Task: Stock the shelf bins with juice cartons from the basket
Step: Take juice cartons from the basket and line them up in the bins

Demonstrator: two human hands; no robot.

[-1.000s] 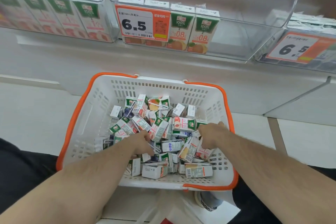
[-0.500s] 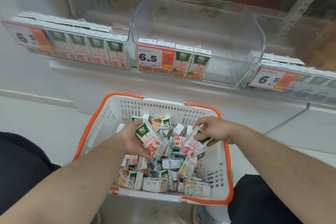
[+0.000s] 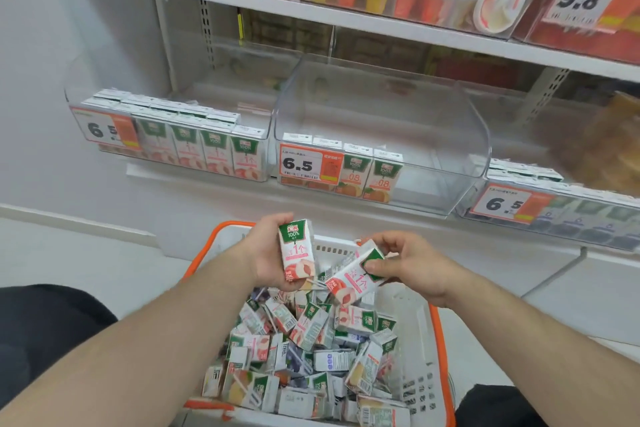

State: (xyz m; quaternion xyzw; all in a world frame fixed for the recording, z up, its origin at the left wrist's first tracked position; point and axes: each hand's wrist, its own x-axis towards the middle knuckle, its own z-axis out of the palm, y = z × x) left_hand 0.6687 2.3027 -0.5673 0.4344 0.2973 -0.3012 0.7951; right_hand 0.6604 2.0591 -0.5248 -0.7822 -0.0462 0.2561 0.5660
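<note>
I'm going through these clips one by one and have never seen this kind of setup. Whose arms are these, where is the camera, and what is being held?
There is no machine here: a person wears a wide-angle camera on the head, looking forward and down, so the two bare arms are their own. The left hand holds a pink peach carton upright. The right hand pinches a second peach carton, tilted, its fingers on the green top. Below them sits a white basket with an orange rim, full of loose juice cartons. Ahead, clear shelf bins: the left bin is nearly full of peach cartons, the middle bin holds only a few orange ones.
</note>
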